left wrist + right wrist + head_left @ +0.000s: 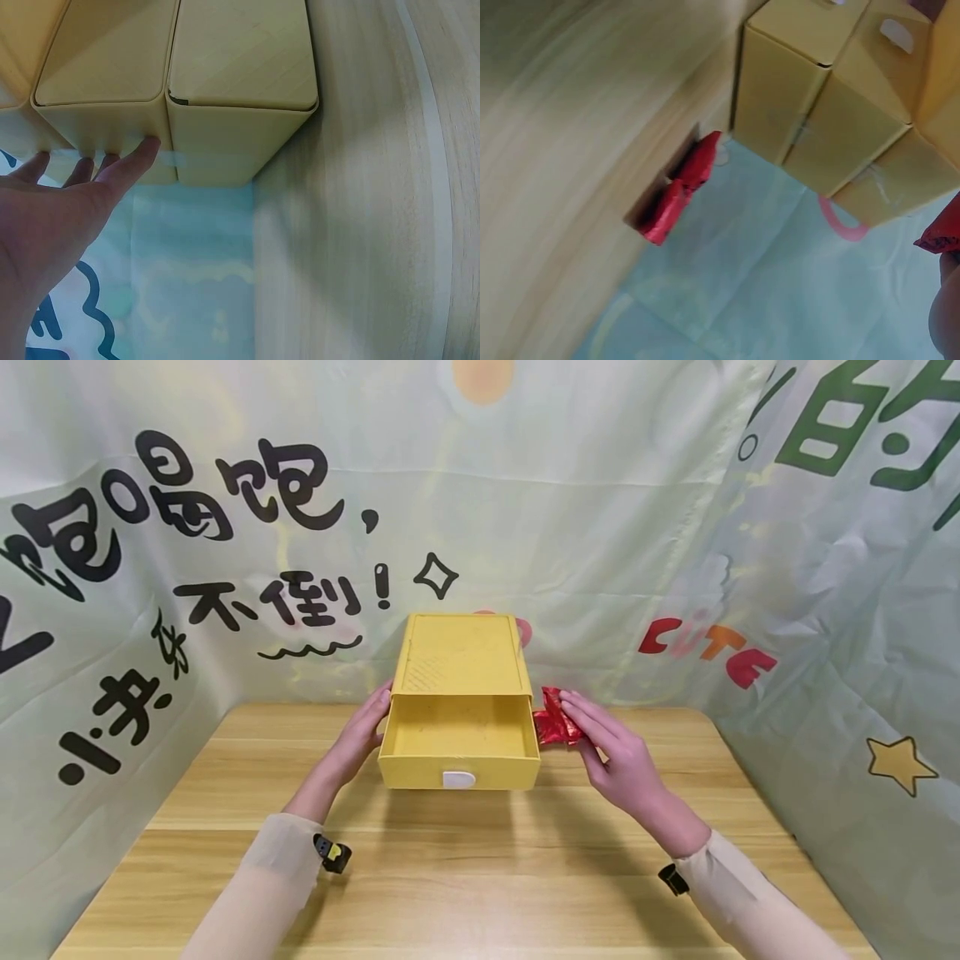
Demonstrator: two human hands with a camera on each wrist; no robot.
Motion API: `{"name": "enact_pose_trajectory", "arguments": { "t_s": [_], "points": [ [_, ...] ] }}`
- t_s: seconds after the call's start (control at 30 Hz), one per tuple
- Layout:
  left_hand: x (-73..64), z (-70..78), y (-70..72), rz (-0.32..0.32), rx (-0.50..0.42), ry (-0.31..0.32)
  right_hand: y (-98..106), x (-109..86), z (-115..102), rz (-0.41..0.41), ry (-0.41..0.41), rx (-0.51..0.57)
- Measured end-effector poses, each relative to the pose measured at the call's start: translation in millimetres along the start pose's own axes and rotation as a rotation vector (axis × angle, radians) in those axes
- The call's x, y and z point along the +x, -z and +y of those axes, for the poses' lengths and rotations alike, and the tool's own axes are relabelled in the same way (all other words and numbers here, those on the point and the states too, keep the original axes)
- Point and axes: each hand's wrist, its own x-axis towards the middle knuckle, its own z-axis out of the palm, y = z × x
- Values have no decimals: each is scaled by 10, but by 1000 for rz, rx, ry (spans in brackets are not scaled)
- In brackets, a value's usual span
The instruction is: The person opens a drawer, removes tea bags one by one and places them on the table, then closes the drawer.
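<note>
A yellow drawer box (463,652) with stacked drawers stands at the back of the table. Its top drawer (457,772), with a white pull tab, is slid out, and its visible inside is bare. My left hand (356,739) rests its extended fingers against the box's left side; in the left wrist view those fingertips (152,142) touch the side wall. Beside the box's right side, my right hand (618,768) pinches a shiny red foil packet (553,714). Part of that packet (945,226) shows at the right wrist view's edge, with most of the hand out of frame.
More red wrapping (694,169) lies on the table right of the box; whether it is one packet or two is unclear. A wooden table (457,877) carries everything. Behind hangs a printed cloth (600,527), also along both sides.
</note>
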Motion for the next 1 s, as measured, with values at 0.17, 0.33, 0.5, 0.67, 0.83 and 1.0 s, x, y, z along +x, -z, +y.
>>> {"name": "enact_pose_trajectory", "arguments": {
  "t_s": [0.17,0.33,0.5,0.67,0.83,1.0],
  "points": [
    [10,-3,0,1,0,0,-13,-114,79,-27,-53,-18],
    [17,-13,0,5,-5,-1,-23,-251,203,-56,-99,-40],
    [7,-10,15,6,1,-8,-23,-376,339,-100,-133,-94],
    [5,-5,30,5,5,-11,-12,-462,462,-105,-140,-144],
    [10,-12,34,1,2,-15,-5,-553,572,-122,-172,-171],
    [13,-21,27,-4,-8,-12,3,-656,706,-149,-200,-228]
  ]
}}
